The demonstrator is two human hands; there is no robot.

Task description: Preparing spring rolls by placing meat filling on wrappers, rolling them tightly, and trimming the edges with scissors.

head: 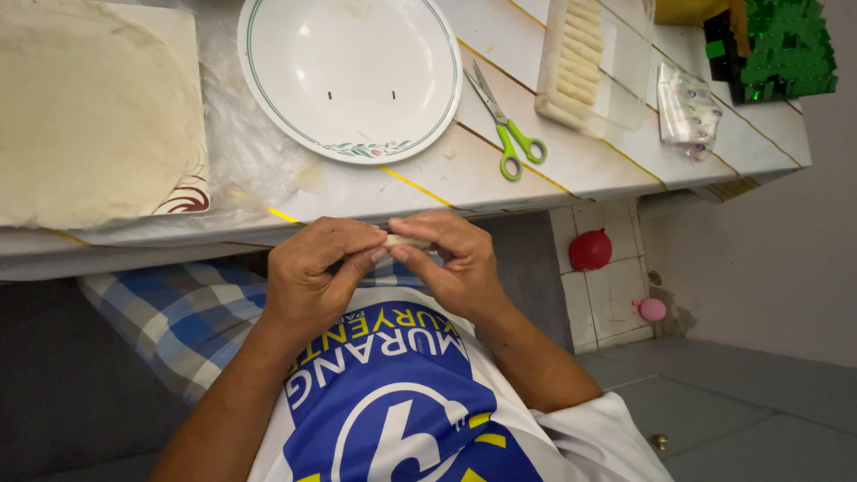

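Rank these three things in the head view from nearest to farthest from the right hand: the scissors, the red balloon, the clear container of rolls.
From the right hand:
1. Scissors, on the table above it.
2. Red balloon, on the floor to its right.
3. Clear container of rolls, far up the table.

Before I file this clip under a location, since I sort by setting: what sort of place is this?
Probably a home kitchen. Both hands pinch a small pale roll at a low table bearing a white plate, a stack of thin wrappers, green-handled scissors and a tray of finished rolls.
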